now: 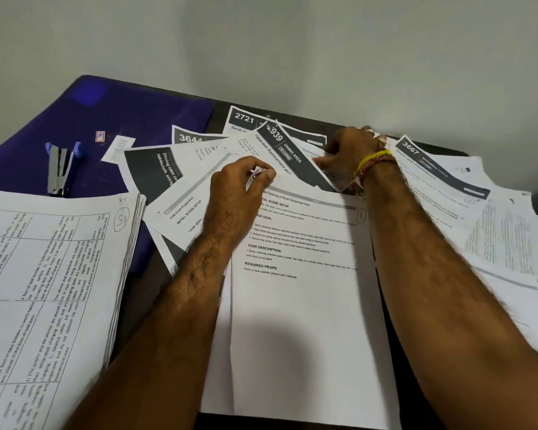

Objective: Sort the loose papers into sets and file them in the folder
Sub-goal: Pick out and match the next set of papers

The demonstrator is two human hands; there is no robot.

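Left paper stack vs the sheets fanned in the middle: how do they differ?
The left stack is squared up, many sheets thick; the fanned sheets are spread loose at mixed angles. The stack's top page shows a ruled table with a handwritten circled mark; the fanned sheets carry dark header bands with white numbers. No hand touches the stack; the left hand pinches a fanned sheet. Both are printed white paper.

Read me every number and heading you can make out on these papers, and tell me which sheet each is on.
"2721": far sheet
"3644": sheet beside it
"3667": right sheet
"DINING AREA": tilted sheet
"TASK DESCRIPTION", "REQUIRED PROPS": front sheet
"Cold Drink Preparation": left sheet
"S-1": stack
Body text: too blurred.
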